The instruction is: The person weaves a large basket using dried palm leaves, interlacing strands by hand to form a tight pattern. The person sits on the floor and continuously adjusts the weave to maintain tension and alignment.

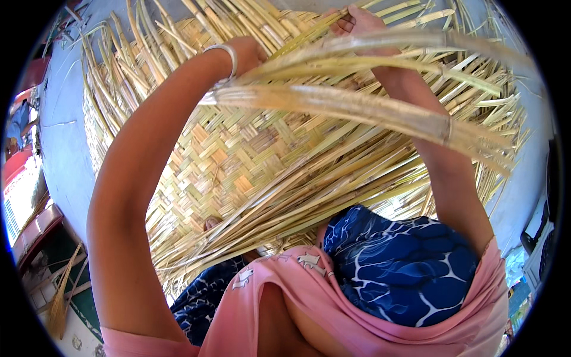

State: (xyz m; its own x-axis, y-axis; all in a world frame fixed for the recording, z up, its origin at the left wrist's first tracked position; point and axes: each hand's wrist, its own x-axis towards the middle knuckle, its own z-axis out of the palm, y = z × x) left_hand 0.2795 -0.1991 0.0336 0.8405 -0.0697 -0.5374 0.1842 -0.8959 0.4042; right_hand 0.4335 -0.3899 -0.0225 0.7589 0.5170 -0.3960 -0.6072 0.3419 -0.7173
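A woven mat (229, 160) of split reed strips, in a slanting pattern, spreads before me. At its far side my left hand (248, 52), with a pale bangle at the wrist, is closed round several reed strips (357, 107) that reach to the right across my right forearm. The nearest of these are wide and pale, lifted above the mat. Farther right, my right hand (361, 25) has its fingers curled in on a thin greenish reed strip (312, 33) running between the two hands. Part of each hand's grip is hidden.
Loose reed strips (321, 178) lie across the mat's near right part, close to my knees. Unwoven strip ends (110, 71) stick out along the far and left edges. Grey floor (62, 137) surrounds the mat. A straw broom (59, 303) is at the lower left.
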